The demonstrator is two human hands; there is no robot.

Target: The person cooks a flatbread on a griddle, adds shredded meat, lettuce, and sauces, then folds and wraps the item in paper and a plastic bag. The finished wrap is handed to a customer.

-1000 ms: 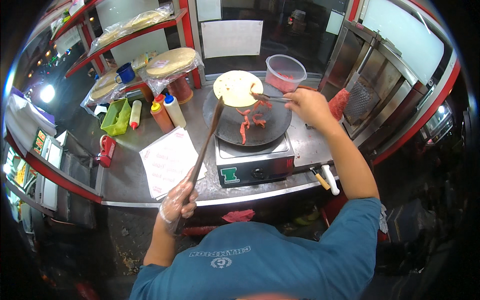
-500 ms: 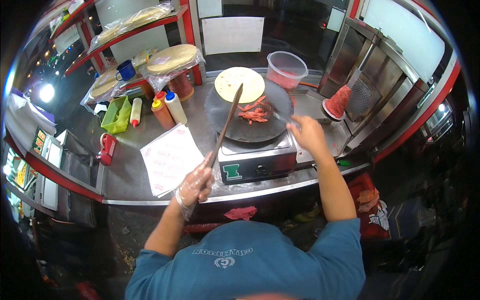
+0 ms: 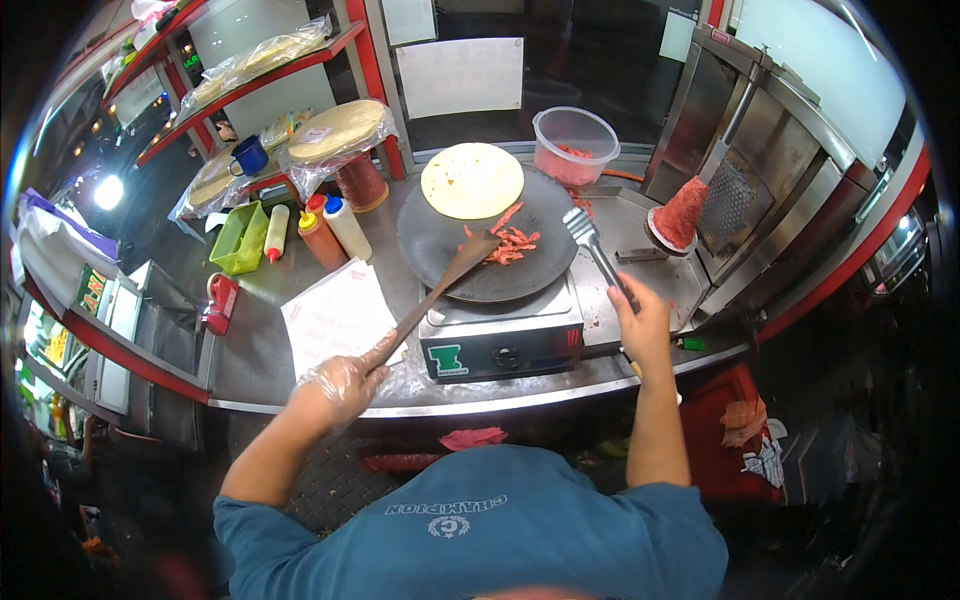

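Note:
My left hand (image 3: 340, 390), in a clear plastic glove, is closed around the handle of a long wooden spatula (image 3: 437, 289). The spatula's broad end rests at the strips of reddish meat (image 3: 516, 243) on a round dark griddle (image 3: 550, 275). Behind the meat, a flat tortilla (image 3: 472, 180) lies on the griddle's far side. My bare right hand (image 3: 643, 318) grips metal tongs (image 3: 598, 256) with dark handles. Their tips are raised at the griddle's right edge, apart from the meat, and nothing shows between them.
Beneath the griddle stands a gas stove (image 3: 500, 345). A clear tub (image 3: 576, 148) of red meat is behind it; a meat cone on a spit (image 3: 684, 213) stands right. At left are paper sheets (image 3: 338, 318), squeeze bottles (image 3: 322, 238), a green basket (image 3: 239, 240) and stacked tortillas (image 3: 340, 128).
The tongs have come up off the meat and moved right and nearer me. My left hand has shifted left and nearer me, and the spatula's end has come down onto the meat.

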